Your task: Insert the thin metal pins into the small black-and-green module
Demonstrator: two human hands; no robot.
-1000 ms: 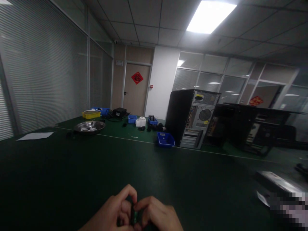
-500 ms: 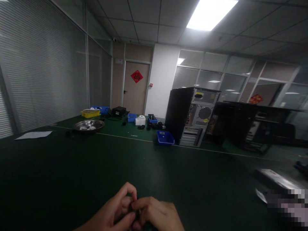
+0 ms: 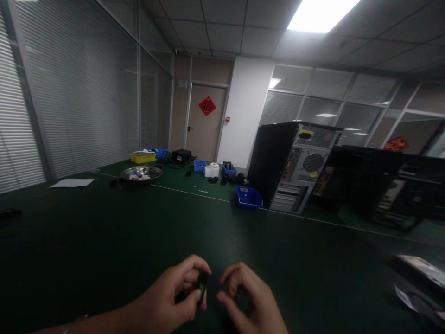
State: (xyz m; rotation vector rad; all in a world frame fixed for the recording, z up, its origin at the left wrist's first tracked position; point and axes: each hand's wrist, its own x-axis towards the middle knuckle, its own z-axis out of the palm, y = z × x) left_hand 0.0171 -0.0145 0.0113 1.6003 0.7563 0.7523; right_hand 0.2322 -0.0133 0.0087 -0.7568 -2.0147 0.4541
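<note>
My left hand (image 3: 174, 294) pinches a small dark green piece (image 3: 202, 284) between the thumb and fingers. It looks flat and may be a little circuit board, but it is too dark and blurred to name. Just to its right is my right hand (image 3: 255, 297), thumb and fingers curved and apart with nothing seen between them. A gap separates the two hands. Both are held over the near part of the dark green tabletop (image 3: 139, 232).
Beyond my hands stand a blue tray (image 3: 248, 198) and a computer tower (image 3: 295, 162). A metal bowl (image 3: 141, 175) with white bits and a paper sheet (image 3: 72, 183) lie at the far left. At right is a flat light-coloured object (image 3: 422, 269).
My hands were together; now they have come apart, and the dark green piece shows in my left hand. The view has shifted slightly, moving the background to the right.
</note>
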